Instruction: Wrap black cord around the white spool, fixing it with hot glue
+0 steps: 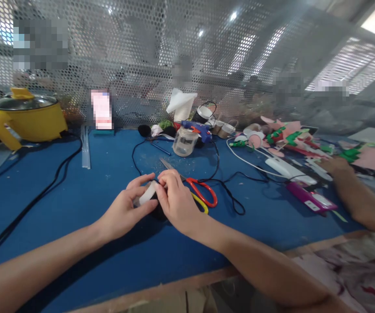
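My left hand (118,215) and my right hand (185,206) meet above the blue table (109,256). Between their fingertips is a small object (147,194) with a white band and a dark underside; fingers cover much of it, so its kind is unclear. Left fingers and thumb close around its left side, while the right fingers pinch its upper right edge. Scissors (204,182) with red and yellow handles lie partly hidden behind my right hand, blades pointing away. Beyond them stand a clear jar (184,148) and a blue glue gun (200,129).
A yellow electric pot (39,124), glue sticks (85,152) and a lit phone (102,109) are at left. At right lie pink paper pieces (291,130), a white power strip (285,169) and a purple one (304,198), beside another person's arm (353,191). Black cables cross the table.
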`<state>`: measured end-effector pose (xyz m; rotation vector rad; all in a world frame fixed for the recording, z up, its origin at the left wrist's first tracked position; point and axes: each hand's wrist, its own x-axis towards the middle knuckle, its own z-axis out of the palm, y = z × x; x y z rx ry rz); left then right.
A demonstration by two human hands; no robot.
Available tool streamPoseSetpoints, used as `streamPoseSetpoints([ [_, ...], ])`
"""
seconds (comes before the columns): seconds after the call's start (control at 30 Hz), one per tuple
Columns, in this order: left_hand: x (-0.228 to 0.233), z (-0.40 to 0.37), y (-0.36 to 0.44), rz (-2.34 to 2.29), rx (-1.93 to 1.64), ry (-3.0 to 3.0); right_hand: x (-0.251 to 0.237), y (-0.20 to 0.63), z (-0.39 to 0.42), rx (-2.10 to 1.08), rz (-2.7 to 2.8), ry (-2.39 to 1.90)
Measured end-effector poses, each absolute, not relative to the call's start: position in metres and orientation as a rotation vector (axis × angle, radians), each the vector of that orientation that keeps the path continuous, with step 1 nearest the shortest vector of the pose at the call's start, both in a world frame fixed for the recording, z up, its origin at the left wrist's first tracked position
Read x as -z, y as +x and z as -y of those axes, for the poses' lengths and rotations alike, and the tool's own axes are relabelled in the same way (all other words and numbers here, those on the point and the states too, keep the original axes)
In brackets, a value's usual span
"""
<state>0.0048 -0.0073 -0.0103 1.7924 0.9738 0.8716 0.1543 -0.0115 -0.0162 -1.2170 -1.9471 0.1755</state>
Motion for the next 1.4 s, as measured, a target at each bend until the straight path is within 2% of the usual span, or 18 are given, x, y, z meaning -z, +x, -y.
streamPoseSetpoints([
  [0.47,0.012,0.005,0.003,-0.922,-0.849,1.816,0.017,0.159,0.012,-0.311,1.921,-1.182],
  [1.4,0.016,0.007,0.004,-0.912,-0.872,1.820,0.023,0.156,0.011,-0.296,1.883,-1.139],
])
